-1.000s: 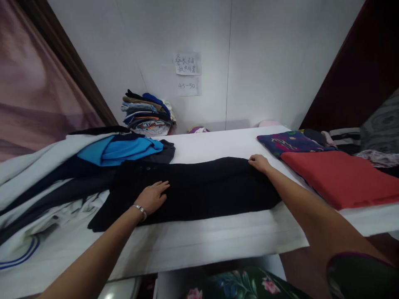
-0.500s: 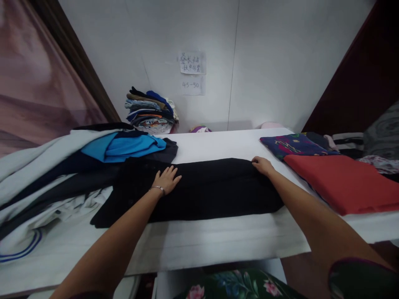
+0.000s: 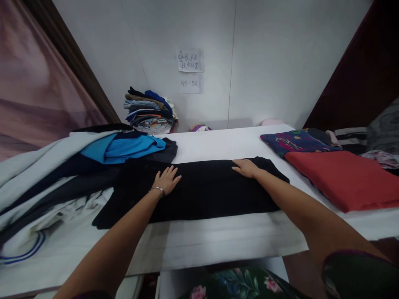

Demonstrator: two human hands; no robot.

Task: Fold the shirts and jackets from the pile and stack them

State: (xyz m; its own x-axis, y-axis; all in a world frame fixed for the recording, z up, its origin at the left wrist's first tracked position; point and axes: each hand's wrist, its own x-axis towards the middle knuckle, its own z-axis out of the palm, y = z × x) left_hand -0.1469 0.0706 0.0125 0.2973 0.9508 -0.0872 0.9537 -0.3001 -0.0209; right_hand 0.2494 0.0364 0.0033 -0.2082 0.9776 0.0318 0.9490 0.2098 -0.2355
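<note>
A black folded garment point(image 3: 199, 193) lies lengthwise across the white table in front of me; its exact kind is hard to make out. Flat on its left part rests my left hand point(image 3: 166, 180), fingers spread, a bracelet at the wrist. My right hand point(image 3: 246, 167) presses on the cloth near the far edge, right of the middle, with its fingers stretched out. The garment's right end reaches past that hand, and its lower left corner flares toward me.
On the left lies a loose heap of clothes with a bright blue piece point(image 3: 131, 147). A folded stack point(image 3: 149, 110) stands by the wall. To the right are a red folded cloth point(image 3: 346, 178) and a patterned navy one point(image 3: 294, 142). Handwritten papers point(image 3: 190, 62) hang on the wall.
My right hand has moved left along the far edge, from a grip on the upper right corner to lying flat on the garment. The garment's right end now spreads wider. My left hand stayed.
</note>
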